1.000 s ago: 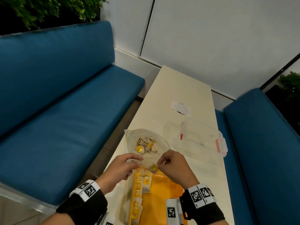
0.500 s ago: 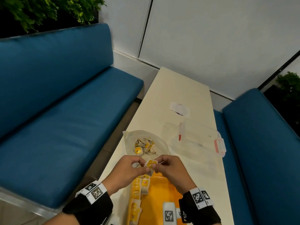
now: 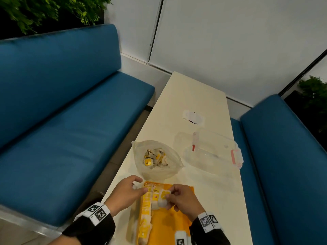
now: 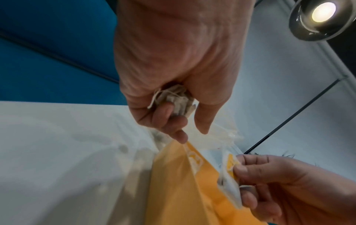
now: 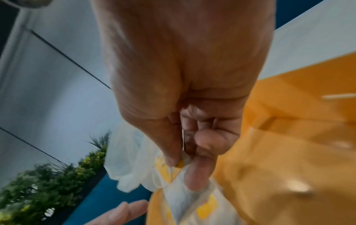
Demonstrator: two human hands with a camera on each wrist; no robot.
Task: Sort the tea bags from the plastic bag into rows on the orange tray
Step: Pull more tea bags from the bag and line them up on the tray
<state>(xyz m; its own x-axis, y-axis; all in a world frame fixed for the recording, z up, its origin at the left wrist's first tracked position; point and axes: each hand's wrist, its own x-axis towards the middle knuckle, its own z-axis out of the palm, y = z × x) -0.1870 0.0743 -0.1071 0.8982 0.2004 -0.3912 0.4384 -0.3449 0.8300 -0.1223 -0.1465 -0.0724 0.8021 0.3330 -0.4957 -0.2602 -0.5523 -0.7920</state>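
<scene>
We have brought our right hand (image 3: 182,198) down over the orange tray (image 3: 169,225), lowering its pinched tea bag (image 3: 163,198) beside the left row, while our left hand (image 3: 126,194) has parted leftward.

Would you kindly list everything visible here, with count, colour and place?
table: one, cream, between the benches.
orange tray: one, near table edge, under the hands.
tea bags on tray: a row, count unclear, white and yellow, along the tray's left side.
plastic bag: one, clear, beyond the tray, with loose tea bags inside.
clear container: one, red clips, right of the bag.
paper scrap: one, white, farther up the table.
benches: two, blue, either side.
plants: green, top left and far right.
left hand: holds crumpled tea bags.
right hand: pinches one tea bag over the tray.
</scene>
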